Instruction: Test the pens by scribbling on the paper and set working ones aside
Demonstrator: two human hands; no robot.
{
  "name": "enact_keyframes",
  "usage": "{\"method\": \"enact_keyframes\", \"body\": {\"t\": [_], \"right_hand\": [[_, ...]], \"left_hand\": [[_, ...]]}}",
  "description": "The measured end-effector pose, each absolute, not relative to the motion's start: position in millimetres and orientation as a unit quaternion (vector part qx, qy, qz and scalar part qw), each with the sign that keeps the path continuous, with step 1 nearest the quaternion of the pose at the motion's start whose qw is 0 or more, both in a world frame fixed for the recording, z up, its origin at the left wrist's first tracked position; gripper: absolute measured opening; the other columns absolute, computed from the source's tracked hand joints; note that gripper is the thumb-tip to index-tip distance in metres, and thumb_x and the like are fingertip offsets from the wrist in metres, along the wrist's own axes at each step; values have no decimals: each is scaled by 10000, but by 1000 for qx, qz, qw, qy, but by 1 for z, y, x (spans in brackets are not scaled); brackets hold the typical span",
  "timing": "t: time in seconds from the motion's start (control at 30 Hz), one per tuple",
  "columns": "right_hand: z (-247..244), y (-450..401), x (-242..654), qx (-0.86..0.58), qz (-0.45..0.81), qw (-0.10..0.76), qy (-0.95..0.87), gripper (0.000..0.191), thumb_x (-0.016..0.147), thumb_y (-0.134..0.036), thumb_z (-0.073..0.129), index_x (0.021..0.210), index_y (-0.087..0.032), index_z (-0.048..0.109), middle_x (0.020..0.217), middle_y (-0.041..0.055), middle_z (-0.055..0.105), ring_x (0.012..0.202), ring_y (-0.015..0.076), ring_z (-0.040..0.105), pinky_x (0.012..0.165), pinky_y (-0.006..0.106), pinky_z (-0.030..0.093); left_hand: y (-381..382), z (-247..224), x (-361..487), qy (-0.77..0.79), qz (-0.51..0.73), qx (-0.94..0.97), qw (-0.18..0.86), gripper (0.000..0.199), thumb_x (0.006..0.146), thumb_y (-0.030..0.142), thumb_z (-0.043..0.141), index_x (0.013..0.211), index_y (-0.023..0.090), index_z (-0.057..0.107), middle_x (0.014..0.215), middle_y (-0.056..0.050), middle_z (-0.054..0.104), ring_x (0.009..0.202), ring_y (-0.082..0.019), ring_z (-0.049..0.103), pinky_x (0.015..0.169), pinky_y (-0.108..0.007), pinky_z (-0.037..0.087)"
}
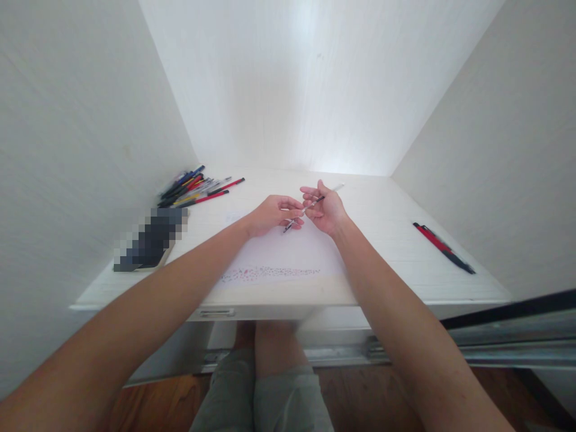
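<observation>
Your left hand [275, 215] and right hand [327, 210] both hold one slim pen [288, 228] above one marked paper sheet [279, 255]. Around them lies a white, faintly grained desk [382, 258], with one pixelated dark rectangle [153, 240], an uncountable pen heap [191, 189] leftward, red-and-black pens [438, 245] rightward, pale panels and brown wooden floor [355, 399].

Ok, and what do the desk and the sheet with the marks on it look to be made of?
The desk: probably wood or board with a white, slightly glossy finish, judging by its faint grain lines; the core can't be seen. The sheet: seemingly plain matte white paper, as it lies thin and flat.
</observation>
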State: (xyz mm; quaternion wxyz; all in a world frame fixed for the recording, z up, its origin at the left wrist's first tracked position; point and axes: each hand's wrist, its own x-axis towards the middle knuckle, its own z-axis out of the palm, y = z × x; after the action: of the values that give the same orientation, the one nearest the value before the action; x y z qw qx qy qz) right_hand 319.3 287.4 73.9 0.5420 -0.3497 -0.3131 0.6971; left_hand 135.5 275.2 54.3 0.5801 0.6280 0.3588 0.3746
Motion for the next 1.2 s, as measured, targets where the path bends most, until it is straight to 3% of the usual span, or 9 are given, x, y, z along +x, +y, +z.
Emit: {"method": "enact_keyframes", "body": {"t": [0.17,0.33,0.6,0.7,0.87,1.1,1.2], "right_hand": [[76,287,320,-331,701,550,-310,438,1097,-446,455,906,-156,720,677,20,566,504,87,445,361,234,185],[74,286,319,-345,681,535,-363,388,1013,-533,600,926,-188,755,767,52,647,527,106,447,382,266,231],[67,281,310,-408,663,480,-403,577,926,-736,615,954,-181,771,701,69,658,606,176,554,537,320,409],[66,282,308,-407,664,495,-386,554,967,-705,567,909,-187,750,721,66,656,633,191,576,587,348,457],[63,287,310,-375,676,545,-324,528,1076,-569,420,842,-188,702,736,53,589,629,172,542,604,335,474],[61,295,312,-350,674,592,-271,488,1101,-498,380,841,-204,669,668,26,511,598,150,480,570,292,459],[61,294,311,-367,659,584,-301,440,1073,-527,474,836,-210,666,691,28,529,615,153,481,569,286,458]], "left_hand": [[279,52,132,341,387,625,586,255,846,254,875,1038,119,775,931,-114,779,800,-207,757,794,-375,612],[278,52,133,343,380,626,589,246,837,278,882,1010,123,801,871,-115,774,775,-209,731,786,-389,604],[273,55,138,326,382,632,590,240,857,296,859,1025,132,810,918,-123,794,783,-198,727,753,-361,589],[275,53,138,304,393,625,601,237,856,291,860,1019,128,807,1013,-140,799,873,-210,742,823,-383,603],[278,54,136,315,409,609,602,244,850,245,854,1056,123,805,1049,-141,792,842,-186,728,847,-389,600],[275,60,132,343,390,627,581,162,853,207,837,980,113,801,846,-98,768,734,-171,698,812,-375,589],[272,62,135,348,386,635,572,144,857,213,831,964,120,805,827,-97,767,743,-182,694,811,-381,582]]}}
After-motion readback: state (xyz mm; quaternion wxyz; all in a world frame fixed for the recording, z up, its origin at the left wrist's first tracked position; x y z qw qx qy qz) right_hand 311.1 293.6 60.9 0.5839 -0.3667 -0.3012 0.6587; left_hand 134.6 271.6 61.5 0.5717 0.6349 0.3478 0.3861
